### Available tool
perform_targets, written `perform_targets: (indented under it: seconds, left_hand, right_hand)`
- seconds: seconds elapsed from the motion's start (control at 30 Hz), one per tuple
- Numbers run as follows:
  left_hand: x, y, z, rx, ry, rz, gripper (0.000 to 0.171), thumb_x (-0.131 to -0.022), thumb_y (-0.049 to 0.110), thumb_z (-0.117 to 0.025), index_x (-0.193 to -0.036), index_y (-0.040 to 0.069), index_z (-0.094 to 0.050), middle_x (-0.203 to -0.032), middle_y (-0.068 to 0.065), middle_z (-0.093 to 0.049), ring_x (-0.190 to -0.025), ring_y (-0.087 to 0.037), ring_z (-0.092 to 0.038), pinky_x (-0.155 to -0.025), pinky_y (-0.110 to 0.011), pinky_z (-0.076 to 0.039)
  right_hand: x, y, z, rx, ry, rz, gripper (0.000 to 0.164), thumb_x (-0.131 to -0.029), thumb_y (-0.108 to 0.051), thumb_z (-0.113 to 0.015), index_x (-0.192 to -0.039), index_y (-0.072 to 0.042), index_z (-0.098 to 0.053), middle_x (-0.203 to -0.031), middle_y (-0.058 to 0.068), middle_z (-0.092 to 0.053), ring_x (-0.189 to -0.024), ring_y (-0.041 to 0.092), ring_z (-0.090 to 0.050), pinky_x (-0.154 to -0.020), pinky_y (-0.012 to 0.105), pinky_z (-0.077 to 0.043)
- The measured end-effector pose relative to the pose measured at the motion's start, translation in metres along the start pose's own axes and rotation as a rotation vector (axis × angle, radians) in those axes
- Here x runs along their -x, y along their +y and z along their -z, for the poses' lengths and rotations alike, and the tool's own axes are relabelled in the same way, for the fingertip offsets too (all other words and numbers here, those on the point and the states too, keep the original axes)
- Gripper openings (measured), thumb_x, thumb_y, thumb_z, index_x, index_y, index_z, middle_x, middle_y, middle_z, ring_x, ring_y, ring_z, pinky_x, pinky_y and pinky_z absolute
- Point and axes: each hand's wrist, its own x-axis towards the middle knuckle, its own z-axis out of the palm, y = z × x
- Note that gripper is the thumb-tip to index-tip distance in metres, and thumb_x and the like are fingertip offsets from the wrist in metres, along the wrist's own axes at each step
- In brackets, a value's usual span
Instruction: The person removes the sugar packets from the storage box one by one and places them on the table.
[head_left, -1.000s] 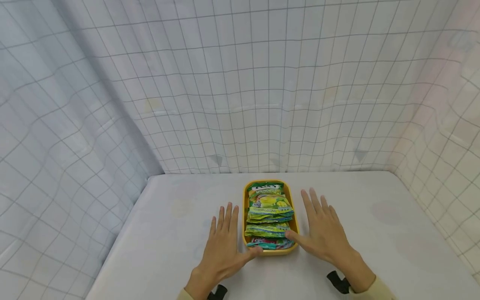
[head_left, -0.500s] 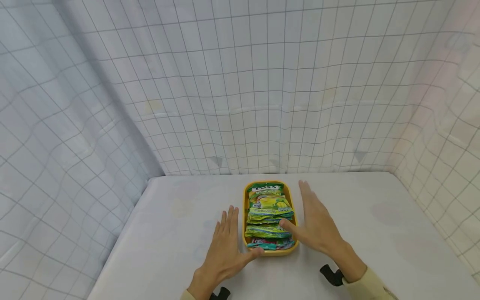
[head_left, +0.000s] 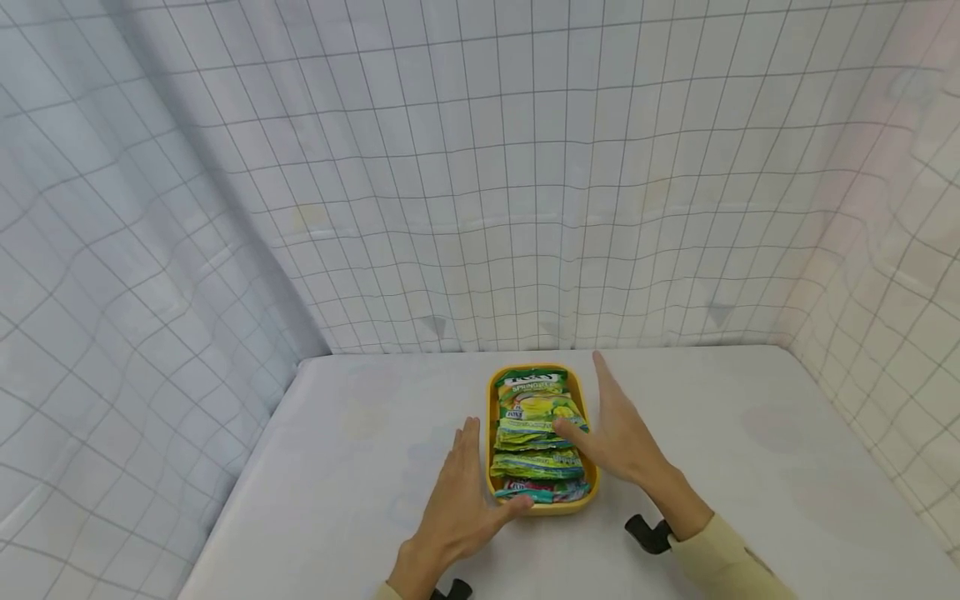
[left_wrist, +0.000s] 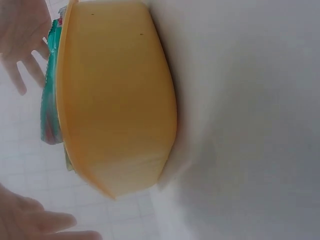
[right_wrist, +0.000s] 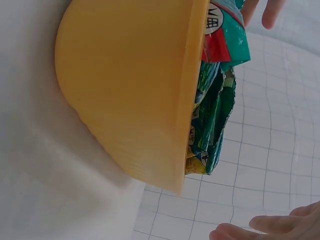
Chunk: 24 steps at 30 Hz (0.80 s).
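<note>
Yellow basket (left_wrist: 115,100) on white surface (head_left: 337,467), near the far edge, roughly midway between the far corners. Shiny packets (head_left: 536,463) inside — mostly green, red-and-teal at the near end. Left hand (head_left: 459,507) at the basket's left side, right hand (head_left: 618,429) at its right — both wide, fingers straight, thumbs spread; right thumb over the packets. Cannot tell if either touches.

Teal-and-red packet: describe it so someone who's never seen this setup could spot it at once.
On the white table, a yellow tub stands between the left hand and the right hand. The teal-and-red packet lies in the tub's end nearest the person. Its teal and red set it apart from the yellow-green packets farther in.
</note>
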Motion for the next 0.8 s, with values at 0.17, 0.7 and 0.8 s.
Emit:
perform_targets:
  seconds: [0.17,0.7,0.8]
  left_hand:
    - [-0.002,-0.001,-0.005,0.037,-0.016,0.026,0.124,-0.081,0.070,-0.071,-0.164,0.008,-0.004,-0.170,-0.011,-0.008,-0.154,-0.036,-0.013,-0.120,-0.057,-0.022]
    - [-0.003,-0.003,-0.017,0.110,-0.030,0.110,0.128,-0.077,0.071,-0.076,-0.164,0.006,-0.008,-0.167,-0.018,-0.018,-0.150,-0.038,-0.026,-0.113,-0.059,-0.036]
    - [-0.003,-0.003,-0.017,0.150,-0.016,0.102,0.128,-0.077,0.068,-0.079,-0.164,0.006,-0.009,-0.166,-0.017,-0.020,-0.149,-0.035,-0.029,-0.113,-0.057,-0.037]
  right_hand:
    - [-0.006,0.001,-0.005,-0.043,-0.017,-0.021,0.115,-0.087,-0.062,-0.070,-0.165,-0.010,-0.001,-0.167,0.019,-0.016,-0.146,0.047,-0.030,-0.108,0.070,-0.033]
    - [-0.021,-0.003,-0.017,-0.133,-0.075,-0.128,0.113,-0.088,-0.050,-0.076,-0.164,-0.011,-0.002,-0.163,0.025,-0.024,-0.139,0.050,-0.040,-0.104,0.071,-0.038]
    - [-0.023,-0.004,-0.019,-0.144,-0.080,-0.148,0.114,-0.087,-0.052,-0.076,-0.164,-0.010,-0.003,-0.163,0.026,-0.025,-0.140,0.050,-0.038,-0.106,0.072,-0.035]
